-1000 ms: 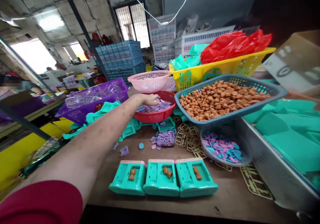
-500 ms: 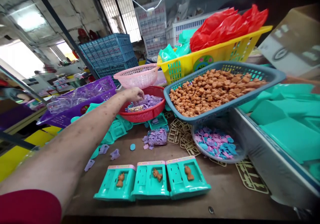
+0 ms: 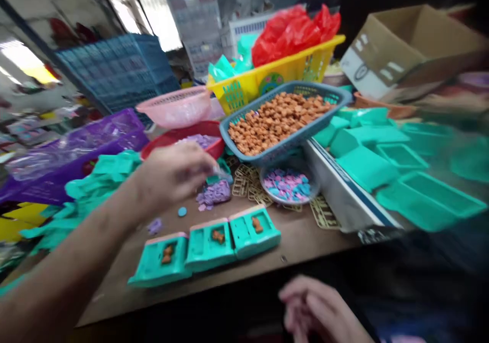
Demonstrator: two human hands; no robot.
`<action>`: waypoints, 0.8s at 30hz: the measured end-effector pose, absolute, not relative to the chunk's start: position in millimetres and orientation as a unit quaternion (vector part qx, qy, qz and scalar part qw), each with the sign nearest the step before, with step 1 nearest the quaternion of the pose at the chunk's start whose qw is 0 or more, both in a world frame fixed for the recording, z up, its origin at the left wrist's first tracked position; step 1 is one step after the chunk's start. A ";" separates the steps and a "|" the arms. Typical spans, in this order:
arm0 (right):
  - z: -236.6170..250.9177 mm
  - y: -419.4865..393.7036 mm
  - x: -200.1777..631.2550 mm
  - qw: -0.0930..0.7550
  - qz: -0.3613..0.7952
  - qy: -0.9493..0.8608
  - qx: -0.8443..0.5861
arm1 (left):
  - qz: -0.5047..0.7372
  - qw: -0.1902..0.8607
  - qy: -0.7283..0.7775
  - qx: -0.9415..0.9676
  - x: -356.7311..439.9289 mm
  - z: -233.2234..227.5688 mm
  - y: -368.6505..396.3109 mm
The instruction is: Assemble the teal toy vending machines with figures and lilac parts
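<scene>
The fingers (image 3: 206, 163) of the left hand (image 3: 176, 168) are drawn together on what looks like a small pale piece (image 3: 221, 172), too blurred to name. It juts past the fingertips toward the right, apparently pinched near one end so that the rest stays free; its long axis cannot be told.

The fingers of the right hand (image 3: 319, 305) are curled, in front of the desk's near edge; whether they close on anything I cannot tell.

Below the left hand, three teal cases (image 3: 201, 243) stand side by side on the desk (image 3: 244, 270), the row slanting from near left to far right. Their recesses face up, probably so that the brown figures can lie inside without rolling out. Each case has its pink-edged end away from the person and its teal lip toward them. The left figure (image 3: 167, 254) lies nearly lengthwise in its case, the middle figure (image 3: 218, 236) slants more crosswise, and the right figure (image 3: 256, 224) slants with its far end leftward.

Beyond lie a lilac heap (image 3: 214, 194) and a clear bowl (image 3: 287, 201) of pink and blue bits. Farther back, the red basket (image 3: 160, 138) and the blue-grey basket (image 3: 250, 158) of orange-brown pieces sit side by side, likely placed for reach, sorted by part.
</scene>
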State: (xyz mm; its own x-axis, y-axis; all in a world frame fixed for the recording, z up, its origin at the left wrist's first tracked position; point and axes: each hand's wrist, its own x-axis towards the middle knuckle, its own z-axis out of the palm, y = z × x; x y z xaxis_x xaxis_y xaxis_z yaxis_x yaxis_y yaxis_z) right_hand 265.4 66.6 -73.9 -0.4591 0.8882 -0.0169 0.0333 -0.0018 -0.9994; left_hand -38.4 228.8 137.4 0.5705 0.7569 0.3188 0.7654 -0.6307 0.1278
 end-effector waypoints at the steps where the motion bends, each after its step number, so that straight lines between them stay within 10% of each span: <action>1: -69.1 67.7 259.0 0.370 0.641 -0.565 -0.366 | -0.146 0.034 -0.401 -0.904 -23.0 121.0 194.3; 8: -41.2 65.5 224.8 0.433 0.809 -0.250 -0.310 | -0.130 0.006 -0.306 -0.943 11.3 31.5 52.4; 24: -13.5 89.4 258.7 0.393 0.746 -0.447 -0.297 | -0.147 -0.236 -0.340 -0.898 7.2 50.6 89.7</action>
